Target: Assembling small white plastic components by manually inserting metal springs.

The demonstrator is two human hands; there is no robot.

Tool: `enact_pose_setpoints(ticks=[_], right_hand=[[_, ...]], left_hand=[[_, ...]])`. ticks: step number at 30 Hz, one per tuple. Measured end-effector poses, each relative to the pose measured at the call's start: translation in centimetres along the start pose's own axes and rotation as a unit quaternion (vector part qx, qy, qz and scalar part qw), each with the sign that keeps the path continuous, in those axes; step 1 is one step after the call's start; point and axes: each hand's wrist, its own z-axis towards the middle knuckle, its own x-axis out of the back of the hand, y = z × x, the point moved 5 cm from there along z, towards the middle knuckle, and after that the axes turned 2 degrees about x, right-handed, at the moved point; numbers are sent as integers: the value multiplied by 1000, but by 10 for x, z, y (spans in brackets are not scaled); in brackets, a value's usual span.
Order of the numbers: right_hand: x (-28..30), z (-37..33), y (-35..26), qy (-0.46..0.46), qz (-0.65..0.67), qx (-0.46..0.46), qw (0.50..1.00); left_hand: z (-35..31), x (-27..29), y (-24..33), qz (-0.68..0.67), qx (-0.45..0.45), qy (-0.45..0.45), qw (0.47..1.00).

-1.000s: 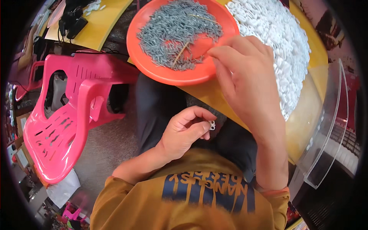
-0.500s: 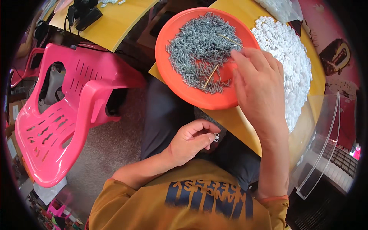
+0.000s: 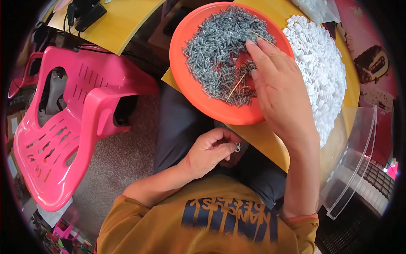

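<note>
At lap height my left hand (image 3: 213,152) is closed, thumb against fingers, on a small white plastic piece (image 3: 237,147) with round holes. Much of that piece is hidden by the fingertips. My right hand (image 3: 281,86) is over the right side of a round orange-red tray (image 3: 179,63), its thumb and forefinger apart at the edge of the pile. Many small grey metal springs (image 3: 211,46) fill the tray. One thin golden stick (image 3: 235,89) lies on the springs near the front; another golden stick (image 3: 263,37) is partly behind my right fingers.
A heap of small white plastic pieces (image 3: 321,72) covers the yellow table (image 3: 270,148) right of the tray. A clear plastic panel (image 3: 349,156) stands at the right. A pink plastic chair (image 3: 80,106) is on the left, before another yellow table (image 3: 122,21) with black devices.
My right hand has shifted slightly left and up over the springs, and its thumb and forefinger have spread. My left hand keeps its hold on the white piece.
</note>
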Motion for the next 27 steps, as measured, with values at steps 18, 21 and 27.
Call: enact_pose_setpoints(ticks=[18, 21, 27], right_hand=[[26, -32, -1, -2, 72, -48, 996], [32, -32, 2, 24, 27, -47, 998], [26, -29, 4, -2, 42, -57, 998]], left_hand=[[8, 6, -6, -19, 30, 20, 999], [10, 8, -7, -8, 18, 9, 1000], [10, 6, -7, -44, 31, 0, 999]])
